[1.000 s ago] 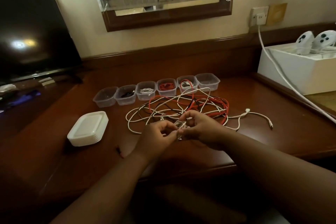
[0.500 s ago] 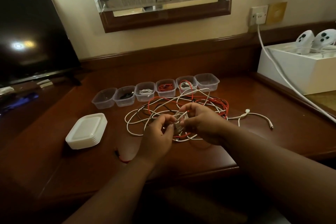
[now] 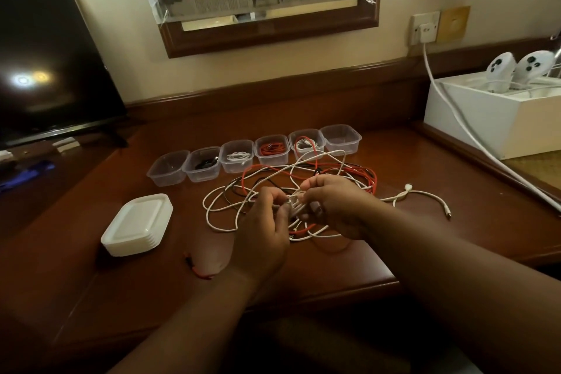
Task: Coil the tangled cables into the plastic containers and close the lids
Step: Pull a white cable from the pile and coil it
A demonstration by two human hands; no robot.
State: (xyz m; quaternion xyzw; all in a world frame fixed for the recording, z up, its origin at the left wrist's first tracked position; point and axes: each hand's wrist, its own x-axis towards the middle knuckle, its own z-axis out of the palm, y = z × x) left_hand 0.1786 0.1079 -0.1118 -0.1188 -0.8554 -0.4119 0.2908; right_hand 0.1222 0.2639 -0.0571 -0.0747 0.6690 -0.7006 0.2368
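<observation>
Near the desk's front edge: left hand and right hand, both pinching a small white cable coil between them, its tail trailing into the tangled cables at mid-desk. Step in hand, seemingly: winding one white lead. Toward the back edge, six open plastic containers in a row, both end ones apparently vacant. Stacked lids near the left edge. Next: finish winding, free the tail, drop into a vacant container.

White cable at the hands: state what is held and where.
Both the left hand and right hand pinch the white cable at its small coiled bundle between them.
</observation>
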